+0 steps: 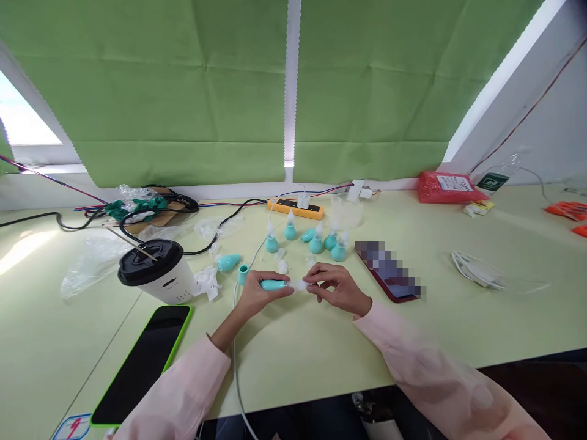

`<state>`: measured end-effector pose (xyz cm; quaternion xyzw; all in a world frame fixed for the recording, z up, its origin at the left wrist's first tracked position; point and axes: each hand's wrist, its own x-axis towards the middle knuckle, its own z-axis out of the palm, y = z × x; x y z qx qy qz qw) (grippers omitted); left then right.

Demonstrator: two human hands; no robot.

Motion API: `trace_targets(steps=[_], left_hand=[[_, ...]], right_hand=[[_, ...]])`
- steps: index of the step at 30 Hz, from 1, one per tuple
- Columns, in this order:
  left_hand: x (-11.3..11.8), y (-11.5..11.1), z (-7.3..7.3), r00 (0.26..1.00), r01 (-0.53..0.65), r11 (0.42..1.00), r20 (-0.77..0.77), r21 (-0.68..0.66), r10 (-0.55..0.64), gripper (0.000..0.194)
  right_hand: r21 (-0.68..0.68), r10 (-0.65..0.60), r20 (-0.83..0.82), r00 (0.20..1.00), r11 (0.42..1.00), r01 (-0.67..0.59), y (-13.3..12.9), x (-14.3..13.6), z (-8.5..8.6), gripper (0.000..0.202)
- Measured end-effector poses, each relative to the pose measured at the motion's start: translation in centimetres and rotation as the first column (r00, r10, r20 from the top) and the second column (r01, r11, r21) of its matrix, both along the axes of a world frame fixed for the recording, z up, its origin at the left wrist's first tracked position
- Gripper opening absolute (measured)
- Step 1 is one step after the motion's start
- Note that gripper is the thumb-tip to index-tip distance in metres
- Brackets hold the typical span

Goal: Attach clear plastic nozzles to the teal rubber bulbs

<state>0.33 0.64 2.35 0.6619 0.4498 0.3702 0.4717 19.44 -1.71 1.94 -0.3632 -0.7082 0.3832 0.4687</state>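
Note:
My left hand (261,293) is wrapped round a teal squeeze bulb (274,285), held sideways just above the table. At its right end is a clear plastic tip (299,285), which the fingers of my right hand (335,286) pinch. The fingers hide parts of both pieces, so how firmly they are joined cannot be made out. Close to my left hand stand a teal cup-like piece (243,274) and a loose teal bulb (228,263) lying on its side. Beyond my hands, several teal bulbs with clear pointed tips (315,243) stand in a loose group.
A lidded paper cup (172,281) and green-edged phone (147,360) lie to the left, another phone (389,272) to the right. Behind are a yellow power strip (296,208) and cables. A white cable (235,360) passes under my left arm. A red package (447,187) sits far right.

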Motion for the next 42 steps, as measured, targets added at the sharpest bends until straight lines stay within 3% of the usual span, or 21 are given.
trace_targets(steps=[3, 11, 27, 35, 42], left_hand=[[0.3, -0.3, 0.1, 0.999, -0.025, 0.999, 0.022, -0.049, 0.026, 0.034], [0.2, -0.5, 0.3, 0.998, -0.009, 0.998, -0.054, 0.062, 0.012, 0.029], [0.2, -0.8, -0.1, 0.997, 0.072, 0.985, -0.042, 0.158, -0.066, 0.024], [0.3, -0.9, 0.0, 0.998, 0.062, 0.987, -0.007, 0.149, -0.062, 0.022], [0.5, -1.1, -0.2, 1.000, -0.001, 0.986, -0.018, 0.165, 0.004, 0.024]], right_hand=[[-0.048, -0.022, -0.051, 0.998, 0.999, 0.019, 0.1, 0.0, 0.0, 0.020], [-0.232, 0.015, -0.073, 0.997, 0.972, -0.032, 0.5, 0.1, -0.5, 0.024], [-0.299, 0.100, -0.197, 0.975, 0.941, -0.157, 0.4, -0.3, -0.8, 0.014], [-0.353, 0.051, -0.320, 0.946, 0.920, -0.169, 0.2, -1.0, -1.1, 0.013], [-0.377, -0.074, -0.350, 0.934, 0.924, -0.068, 0.2, -1.4, -1.0, 0.018]])
